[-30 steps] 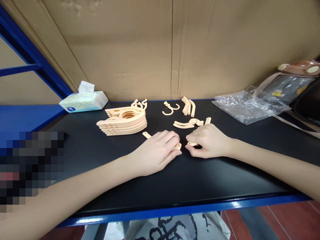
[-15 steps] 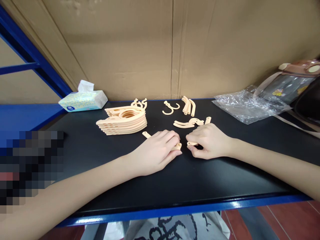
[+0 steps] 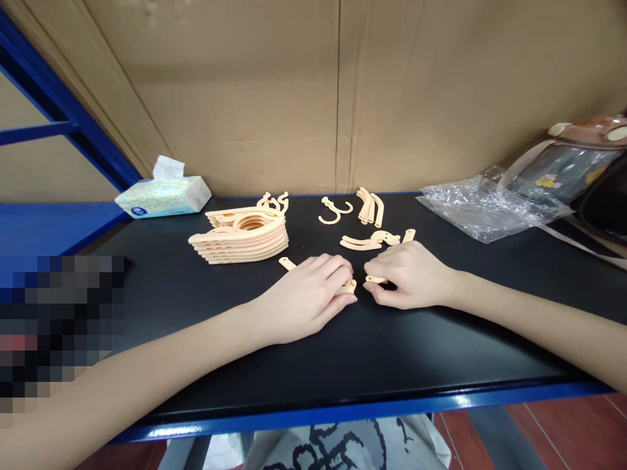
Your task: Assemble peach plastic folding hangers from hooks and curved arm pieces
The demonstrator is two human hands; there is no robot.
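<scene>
My left hand (image 3: 313,294) is closed on a beige plastic piece (image 3: 286,263), whose ends stick out at the upper left and by the fingertips. Close to its right, my right hand (image 3: 409,277) grips another beige piece (image 3: 409,235), with one end past the knuckles and one at the thumb. The fingers hide the middle of both pieces. The hands are slightly apart. Behind my right hand lie curved beige pieces (image 3: 362,245). A stack of beige pieces (image 3: 240,247) stands beyond my left hand.
Beige hooks (image 3: 334,210) and short curved arms (image 3: 369,207) lie at the back of the black table (image 3: 313,372). A tissue pack (image 3: 164,197) is at the back left. Crumpled clear plastic (image 3: 490,207) and a bottle (image 3: 568,166) are at the right. Cardboard stands behind.
</scene>
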